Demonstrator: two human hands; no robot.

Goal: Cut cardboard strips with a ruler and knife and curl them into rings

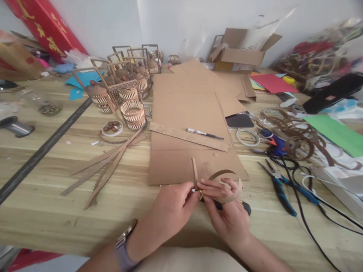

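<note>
My left hand (177, 204), with a watch on its wrist, pinches a narrow cardboard strip (194, 167) near the front edge of the cardboard sheet. My right hand (228, 214) meets it there, fingers closed on the same strip. A loop of thin brown strip (223, 173) curls up around the right fingers. Under the right palm shows a tool with a black handle (246, 207) and a bit of yellow by the fingertips; its kind is mostly hidden. Ahead lies the large cardboard sheet (186, 111), bearing a flat cardboard strip (172, 133) and a pen (204, 133).
Small slatted baskets with tall handles (132, 114) stand at the back left. Cut strips (107, 163) fan out before them. On the right lie pliers (280, 184), black cables (299, 211), a blue glue gun (276, 144), tape rolls (247, 137) and coiled strips. Behind is an open box (241, 55).
</note>
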